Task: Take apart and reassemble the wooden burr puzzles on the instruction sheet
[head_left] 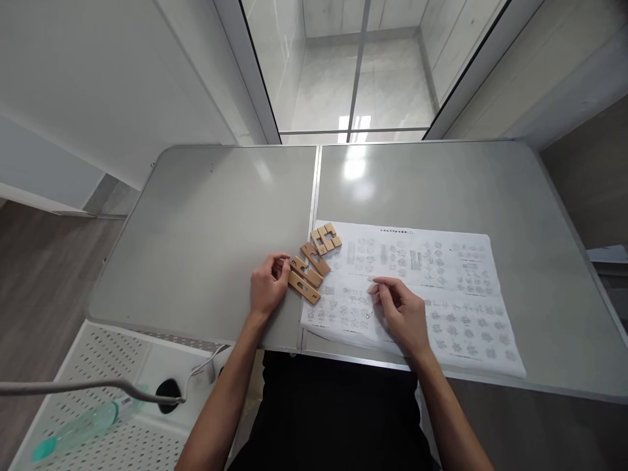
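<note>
Several notched wooden puzzle pieces (315, 259) lie in a slanting row over the table seam and the left edge of a printed sheet (466, 320). Some carry dark numbers. My left hand (269, 286) is at the row's left side, thumb and forefinger closed at the end of a notched wooden puzzle piece (310, 273). Just below it lies a slotted wooden piece (304, 288). Over the middle of the sheet rests my right hand (402, 314), fingers curled and drawn together, with nothing visible in them. Small diagrams cover the sheet.
A grey folding table (210, 216) with a metal seam spans the view. Below its left side stands a white perforated surface (108, 353) with a greenish plastic bottle (88, 422) and a black round object (168, 394). A grey cable (73, 387) crosses there. Glass doors stand behind the table.
</note>
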`<state>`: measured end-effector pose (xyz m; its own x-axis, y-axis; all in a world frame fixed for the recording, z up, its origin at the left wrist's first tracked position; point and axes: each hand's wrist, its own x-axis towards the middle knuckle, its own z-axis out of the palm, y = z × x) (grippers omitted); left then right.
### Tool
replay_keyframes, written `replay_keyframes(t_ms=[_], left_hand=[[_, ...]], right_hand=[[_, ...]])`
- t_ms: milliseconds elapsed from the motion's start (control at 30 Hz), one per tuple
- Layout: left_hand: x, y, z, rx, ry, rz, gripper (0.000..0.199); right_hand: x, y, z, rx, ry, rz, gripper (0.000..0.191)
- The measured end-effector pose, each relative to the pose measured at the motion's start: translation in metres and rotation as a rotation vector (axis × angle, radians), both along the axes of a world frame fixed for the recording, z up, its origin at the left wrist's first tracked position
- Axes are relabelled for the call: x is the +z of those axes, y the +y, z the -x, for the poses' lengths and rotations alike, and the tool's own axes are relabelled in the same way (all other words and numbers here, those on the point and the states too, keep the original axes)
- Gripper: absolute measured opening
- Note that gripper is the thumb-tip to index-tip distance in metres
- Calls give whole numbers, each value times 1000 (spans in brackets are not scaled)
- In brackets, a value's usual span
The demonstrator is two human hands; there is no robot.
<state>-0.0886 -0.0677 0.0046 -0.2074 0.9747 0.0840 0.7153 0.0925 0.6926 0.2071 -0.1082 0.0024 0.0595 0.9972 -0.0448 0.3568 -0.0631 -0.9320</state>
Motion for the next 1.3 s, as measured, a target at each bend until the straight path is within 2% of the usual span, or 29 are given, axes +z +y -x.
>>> replay_keyframes(t_ms=[967,1300], left_hand=[[1,-1,0,-6,2,-1,22],[-2,-1,1,-10,18,0,22]], right_hand=[[3,0,0,12,-6,5,24],[-1,-1,-1,15,-5,1,25]])
